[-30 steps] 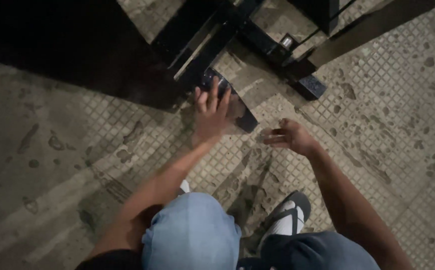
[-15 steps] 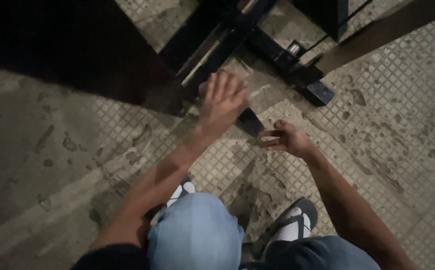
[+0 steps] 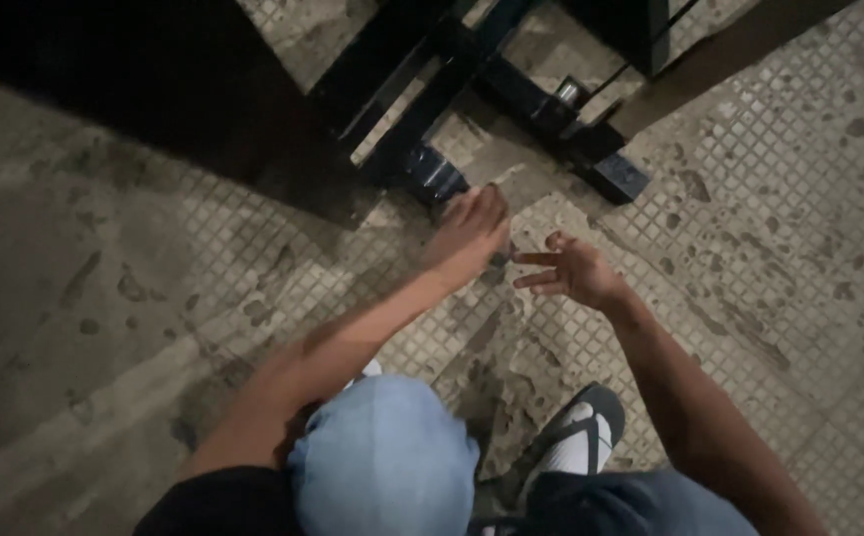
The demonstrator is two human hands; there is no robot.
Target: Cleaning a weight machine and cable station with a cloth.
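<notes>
My left hand (image 3: 472, 233) reaches forward over the lower end of a short black metal bar (image 3: 437, 175) lying on the tiled floor. The hand is blurred and covers that end, so its grip is unclear. Just to its right, my right hand (image 3: 571, 270) hovers above the floor with fingers spread and nothing in it. The bar runs up to a black metal frame (image 3: 422, 79) at the top middle.
A second black foot (image 3: 616, 177) of the frame rests on the floor at the upper right. The floor (image 3: 770, 228) is stained, grid-patterned tile. My knee in light blue jeans (image 3: 382, 457) and a sandalled foot with a white sock (image 3: 576, 437) are at the bottom.
My left hand has dropped from the bar's upper end to its lower end, nearer my right hand. The right hand has spread its fingers and barely moved.
</notes>
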